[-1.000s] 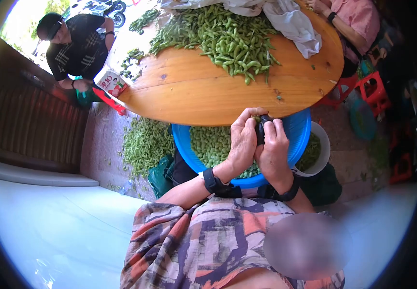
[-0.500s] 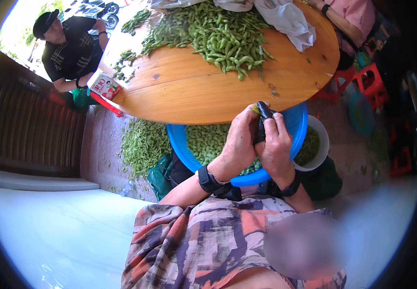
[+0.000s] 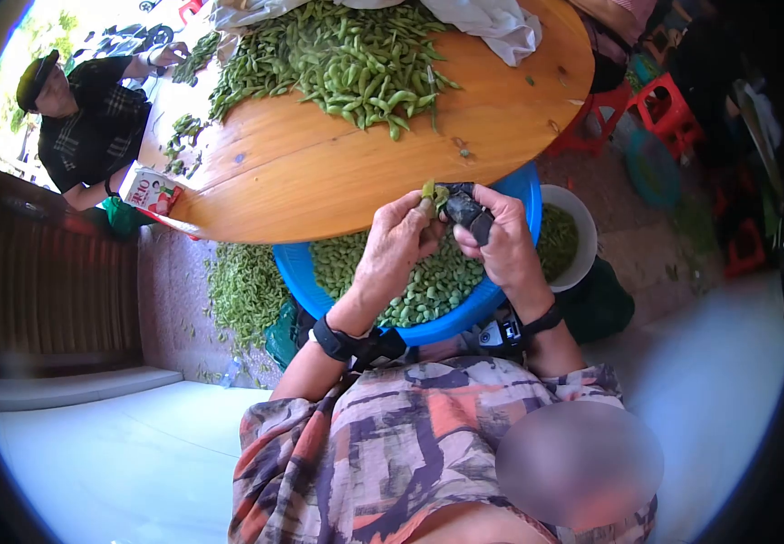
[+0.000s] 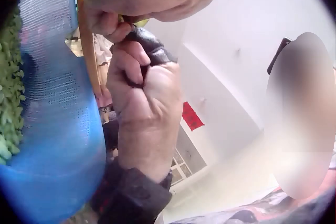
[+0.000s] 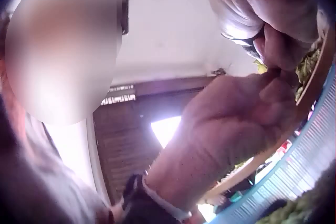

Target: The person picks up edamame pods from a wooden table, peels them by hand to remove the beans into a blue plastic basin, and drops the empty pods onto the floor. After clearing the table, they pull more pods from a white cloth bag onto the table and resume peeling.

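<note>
My left hand (image 3: 385, 252) pinches a green soybean pod (image 3: 429, 191) between thumb and fingers, just past the table's near edge. My right hand (image 3: 507, 252) meets it from the right, fingers curled, its black-covered thumb (image 3: 470, 216) and forefinger at the pod's end. The left wrist view shows the black thumb cover (image 4: 149, 44) close against the left fingers. Only a bit of the pod (image 5: 261, 67) shows between the hands in the right wrist view. Under both hands, a blue basin (image 3: 294, 274) holds many shelled green beans (image 3: 430, 288).
A wooden table (image 3: 274, 192) carries a heap of pods (image 3: 356, 72), a white cloth (image 3: 505, 32) and a printed carton (image 3: 150, 192). Beside the basin stands a white bucket (image 3: 584, 222). More pods (image 3: 240, 288) cover the floor at left. Another person (image 3: 93, 127) sits across; red stools (image 3: 670, 109) stand right.
The hands have drawn slightly apart, and more of the pod shows between them. The head view has shifted, moving the table leftward. The person across now reaches toward pods on the table.
</note>
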{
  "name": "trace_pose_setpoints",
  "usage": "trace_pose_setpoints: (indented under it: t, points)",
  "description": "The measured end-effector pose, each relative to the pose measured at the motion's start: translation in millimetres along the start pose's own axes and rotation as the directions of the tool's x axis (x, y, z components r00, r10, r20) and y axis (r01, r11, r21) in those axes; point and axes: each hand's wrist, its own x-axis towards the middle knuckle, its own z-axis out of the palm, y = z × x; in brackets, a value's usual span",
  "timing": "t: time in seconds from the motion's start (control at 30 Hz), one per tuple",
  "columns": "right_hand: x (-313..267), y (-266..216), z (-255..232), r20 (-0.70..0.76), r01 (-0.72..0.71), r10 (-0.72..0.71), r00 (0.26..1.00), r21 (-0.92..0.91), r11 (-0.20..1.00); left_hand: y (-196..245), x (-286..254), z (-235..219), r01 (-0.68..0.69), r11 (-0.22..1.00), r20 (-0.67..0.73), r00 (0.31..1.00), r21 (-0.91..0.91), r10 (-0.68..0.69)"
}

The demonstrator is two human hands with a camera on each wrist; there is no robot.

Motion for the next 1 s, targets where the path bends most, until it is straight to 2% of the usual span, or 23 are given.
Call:
trace_pose_setpoints:
  t: [0.07, 0.13, 0.2, 0.23, 0.27, 0.3, 0.33, 0.4, 0.43, 0.47, 0.5, 0.53, 0.6, 0.63, 0.67, 0.7, 0.77, 0.8, 0.83, 0.87, 0.93, 0.97, 1.0]
  points:
    - [0.9, 3.8, -6.7, 0.103, 0.003, -0.03, 0.994, 0.257, 0.966, 2.3, 0.8, -2.5, 0.014, 0.999, 0.037, 0.999, -0.035, -0.013]
    - [-0.2, 1.1, -8.3, 0.119, 0.005, -0.041, 0.992, 0.294, 0.956, 1.5, 3.5, -6.9, 0.042, 0.992, 0.09, 0.995, -0.115, -0.031]
    - [-0.9, -4.5, -6.9, 0.078, -0.03, 0.018, 0.997, 0.156, 0.987, 5.2, 3.1, -4.5, 0.062, 0.981, 0.089, 0.995, -0.184, -0.046]
    - [-5.0, -10.1, 0.6, -0.001, 0.065, -0.066, 0.998, -0.137, 0.988, 1.5, 3.9, -5.3, 0.066, 0.981, 0.091, 0.995, -0.185, -0.05]
    - [-8.6, -13.0, 10.7, -0.048, 0.133, -0.169, 0.984, -0.423, 0.896, -5.5, 5.2, -7.0, 0.043, 0.974, 0.081, 0.996, -0.223, -0.026]
    - [-5.3, -3.6, 17.1, -0.04, 0.376, -0.468, 0.883, -0.538, 0.755, -7.8, 5.6, -7.1, 0.02, 0.966, 0.075, 0.997, -0.259, -0.001]
    - [-6.1, -4.0, 18.6, -0.033, 0.393, -0.497, 0.867, -0.569, 0.722, -5.8, 4.6, -4.2, 0.019, 0.967, 0.082, 0.997, -0.256, 0.002]
    - [-4.7, -3.1, 14.4, -0.013, 0.384, -0.452, 0.892, -0.504, 0.773, 0.9, 0.6, 4.3, 0.076, 0.949, -0.041, 0.995, -0.307, -0.093]
    - [-5.5, -8.2, 13.9, -0.014, 0.393, -0.463, 0.886, -0.506, 0.768, 4.4, -3.2, 5.4, -0.142, 0.946, -0.015, 0.988, 0.29, 0.153]
    - [-7.1, -15.2, 14.1, -0.028, 0.293, -0.345, 0.938, -0.463, 0.837, 10.6, -6.9, 6.8, -0.219, 0.871, 0.062, 0.975, 0.439, 0.214]
    - [-8.4, -20.5, 13.0, -0.036, 0.185, -0.219, 0.975, -0.417, 0.89, 7.2, -6.2, 6.0, -0.158, 0.929, 0.032, 0.987, 0.334, 0.156]
    - [-9.9, -23.8, 8.7, -0.039, 0.19, -0.227, 0.973, -0.418, 0.888, 1.8, -5.1, 4.7, -0.09, 0.971, 0.01, 0.996, 0.221, 0.09]
    - [-15.2, -28.8, -6.4, -0.012, 0.151, -0.166, 0.986, -0.344, 0.927, -2.9, -6.5, 5.0, 0.11, 0.961, 0.03, 0.994, -0.255, -0.105]
    - [-17.0, -27.4, -16.5, -0.133, 0.086, -0.123, 0.984, -0.254, 0.963, -2.5, -10.1, 0.4, 0.066, 0.995, 0.124, 0.991, -0.08, -0.056]
    - [-21.6, -34.5, -37.2, -0.104, 0.136, -0.185, 0.977, -0.365, 0.921, -2.0, -10.5, -4.2, 0.04, 0.999, 0.19, 0.981, -0.002, -0.039]
    - [-27.2, -42.2, -55.0, -0.184, 0.073, -0.179, 0.966, -0.471, 0.879, -2.9, -11.7, -10.6, -0.039, 0.963, 0.226, 0.974, 0.265, -0.023]
    - [-37.2, -58.4, -87.7, -0.34, 0.024, -0.161, 0.926, -0.373, 0.928, 9.7, -12.0, -24.6, -0.221, 0.735, 0.364, 0.931, 0.64, -0.037]
    - [-39.2, -71.0, -109.4, -0.265, -0.048, -0.183, 0.947, -0.678, 0.734, 21.3, -12.7, -31.5, -0.325, 0.594, 0.452, 0.889, 0.736, -0.074]
    - [-42.4, -75.9, -129.6, -0.224, -0.077, -0.202, 0.953, -0.829, 0.554, 24.2, -12.3, -39.1, -0.408, 0.529, 0.516, 0.854, 0.744, -0.068]
    - [-43.2, -79.5, -139.3, -0.18, -0.1, -0.208, 0.962, -0.933, 0.346, 35.6, -14.3, -44.6, -0.39, 0.55, 0.527, 0.842, 0.739, -0.111]
    - [-37.5, -91.8, -139.4, -0.219, -0.163, -0.27, 0.938, -0.963, 0.216, 68.9, -13.0, -47.6, -0.364, 0.598, 0.545, 0.825, 0.714, -0.148]
    - [-30.6, -98.7, -144.2, -0.288, -0.247, -0.225, 0.931, -0.95, 0.193, 80.4, -11.3, -52.9, -0.369, 0.602, 0.541, 0.832, 0.708, -0.126]
    - [-19.0, -104.9, -139.0, -0.216, -0.142, -0.334, 0.917, -0.962, 0.233, 94.3, -7.0, -56.8, -0.373, 0.622, 0.529, 0.845, 0.689, -0.079]
